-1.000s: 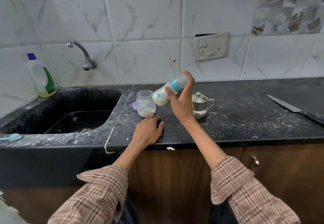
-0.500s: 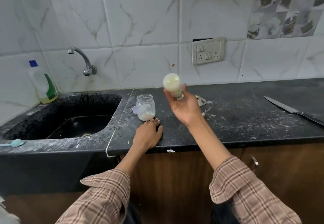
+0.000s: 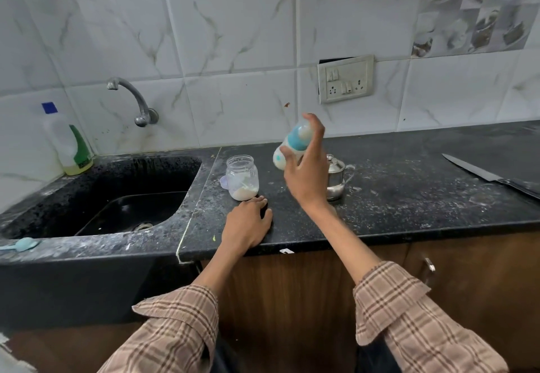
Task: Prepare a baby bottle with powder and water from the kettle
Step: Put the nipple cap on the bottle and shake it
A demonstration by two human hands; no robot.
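Head view: since half a second ago the baby bottle [image 3: 292, 147] has swung from base-toward-camera to tilted, teat end up, in the closed grip of the right hand [image 3: 306, 174], raised above the tabletop [image 3: 409, 197]. Left hand [image 3: 248, 223] rests flat, holding nothing, below-left of that grip beside the powder jar [image 3: 242, 177]; kettle [image 3: 336, 180] stands just behind. Judged: shaking to mix, task near completion.

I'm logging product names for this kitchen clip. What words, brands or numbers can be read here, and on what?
No text can be read.
Dish soap bottle: green label, print too blurred to read.
Baby bottle held in the right hand: blue markings only, motion-blurred.
Powder jar: no label visible.
Switch plate: no legible marking.
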